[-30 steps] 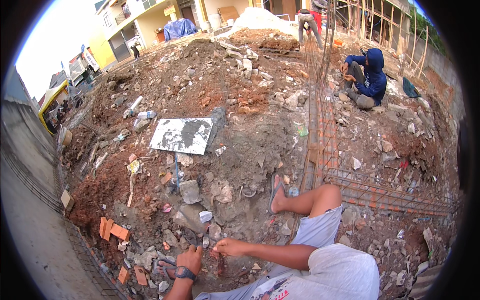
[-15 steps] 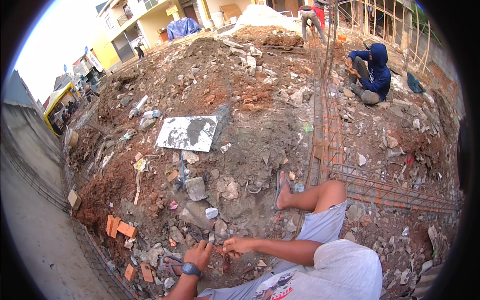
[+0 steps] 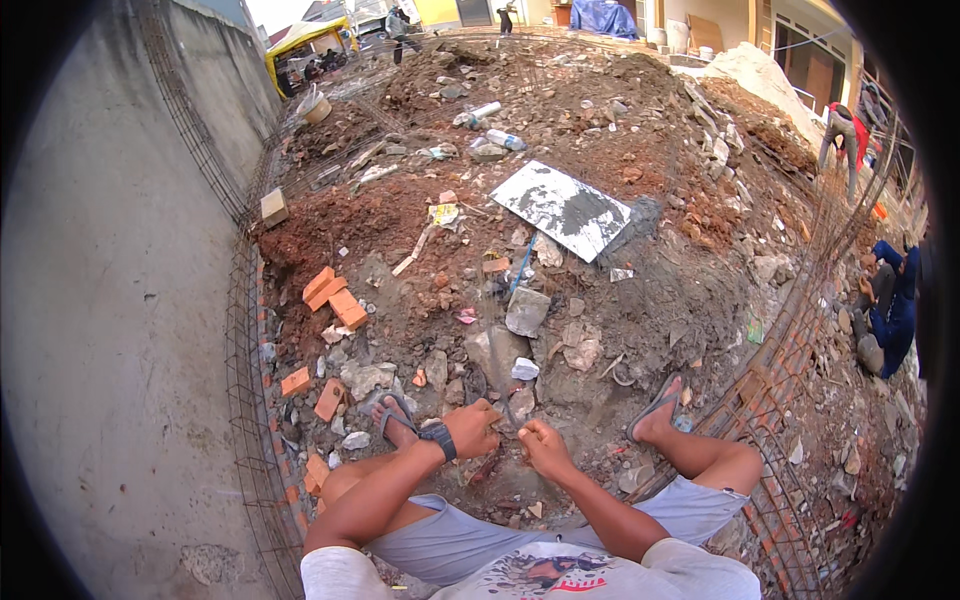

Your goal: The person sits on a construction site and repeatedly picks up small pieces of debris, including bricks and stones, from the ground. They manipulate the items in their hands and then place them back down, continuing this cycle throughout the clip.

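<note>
My left hand [image 3: 472,430], with a dark watch on its wrist, is held low in front of me, fingers curled together in a pinch. What it grips is too small to make out. Close beside it, my right hand [image 3: 545,448] is closed on a thin dark wire-like strand [image 3: 503,385], which runs up from the fingertips over the rubble. Under the hands, between my knees, is a reddish-brown bundle [image 3: 487,466] whose kind I cannot tell. A broken grey block [image 3: 526,312] and a pale stone [image 3: 525,369] lie just beyond.
A mortar-smeared white board [image 3: 562,208] lies on the rubble ahead. Orange bricks [image 3: 335,296] sit at the left, near a rebar cage [image 3: 250,350] along a concrete wall [image 3: 130,300]. More rebar [image 3: 790,370] runs at the right, beside a crouching person [image 3: 888,310] in blue.
My view has swung left, so the board, bricks and seated person appear farther right. My hands remain close together; the strand by the right hand now shows.
</note>
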The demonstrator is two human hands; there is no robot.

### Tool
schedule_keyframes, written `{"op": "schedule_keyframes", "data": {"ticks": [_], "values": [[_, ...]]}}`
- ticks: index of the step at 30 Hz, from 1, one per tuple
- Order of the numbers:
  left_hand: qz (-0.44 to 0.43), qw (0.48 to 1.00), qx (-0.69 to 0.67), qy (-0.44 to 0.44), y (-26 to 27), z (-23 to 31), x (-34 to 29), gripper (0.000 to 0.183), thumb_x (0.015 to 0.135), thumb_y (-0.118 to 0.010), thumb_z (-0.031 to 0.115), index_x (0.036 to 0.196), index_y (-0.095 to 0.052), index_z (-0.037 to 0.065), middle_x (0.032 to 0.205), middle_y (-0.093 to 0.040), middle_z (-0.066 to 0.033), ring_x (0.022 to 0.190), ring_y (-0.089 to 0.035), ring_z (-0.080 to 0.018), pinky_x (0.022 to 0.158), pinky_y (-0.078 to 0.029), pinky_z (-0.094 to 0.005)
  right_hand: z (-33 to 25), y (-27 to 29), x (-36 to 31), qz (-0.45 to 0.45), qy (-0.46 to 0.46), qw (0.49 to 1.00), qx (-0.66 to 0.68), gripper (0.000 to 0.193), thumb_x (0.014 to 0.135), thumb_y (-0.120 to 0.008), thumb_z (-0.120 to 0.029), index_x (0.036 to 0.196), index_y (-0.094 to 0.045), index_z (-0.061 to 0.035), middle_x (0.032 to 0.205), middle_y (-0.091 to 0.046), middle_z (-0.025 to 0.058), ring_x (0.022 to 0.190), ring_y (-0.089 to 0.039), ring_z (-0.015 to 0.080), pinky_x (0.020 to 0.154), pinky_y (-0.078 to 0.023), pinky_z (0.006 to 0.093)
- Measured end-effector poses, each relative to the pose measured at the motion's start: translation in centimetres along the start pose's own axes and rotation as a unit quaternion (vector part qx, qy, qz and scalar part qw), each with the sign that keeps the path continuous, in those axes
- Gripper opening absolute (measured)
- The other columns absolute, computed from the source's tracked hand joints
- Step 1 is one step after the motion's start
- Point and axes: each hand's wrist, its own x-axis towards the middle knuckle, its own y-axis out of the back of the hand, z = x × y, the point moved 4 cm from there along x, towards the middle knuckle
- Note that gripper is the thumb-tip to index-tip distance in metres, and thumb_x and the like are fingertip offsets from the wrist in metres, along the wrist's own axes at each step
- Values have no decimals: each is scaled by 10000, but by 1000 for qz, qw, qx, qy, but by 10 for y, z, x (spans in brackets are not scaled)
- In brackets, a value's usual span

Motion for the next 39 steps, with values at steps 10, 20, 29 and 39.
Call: {"op": "schedule_keyframes", "data": {"ticks": [10, 20, 29, 39], "values": [[282, 936, 50, 203, 161, 19, -8, 686, 958, -645, 465, 1410, -525, -37, 797, -727, -206, 723, -729, -403, 661, -580, -506, -135, -39, 16, 50, 305, 946, -98, 244, 1069, -571, -187, 1212, -649, -6, 856, -672, 91, 787, -652, 151, 717, -516, 337], [367, 897, 94, 228, 194, -27, 15, 577, 878, -608, 252, 1384, -508, -7, 877, -734, -200, 779, -727, -403, 696, -580, -529, -170, -65, 61, 47, 300, 945, -124, 242, 1036, -603, -200, 1076, -716, 10, 868, -716, 134, 785, -680, 244, 772, -529, 384], [181, 934, -99, 292, -49, -77, 76, 565, 907, -596, 263, 1412, -500, 26, 931, -737, -260, 884, -724, -447, 804, -572, -573, 27, -30, 68, 66, 158, 865, -471, 209, 999, -662, -260, 1020, -692, -53, 831, -735, 121, 743, -707, 240, 695, -533, 396], [234, 886, -268, 297, -95, -87, 85, 403, 946, -548, 237, 1305, -643, 81, 1108, -747, -224, 1059, -704, -426, 943, -546, -533, 51, 14, 57, -20, -97, 984, 148, 224, 1081, -595, -303, 1060, -628, -82, 724, -532, -32, 625, -470, 97, 594, -438, 275]]}}
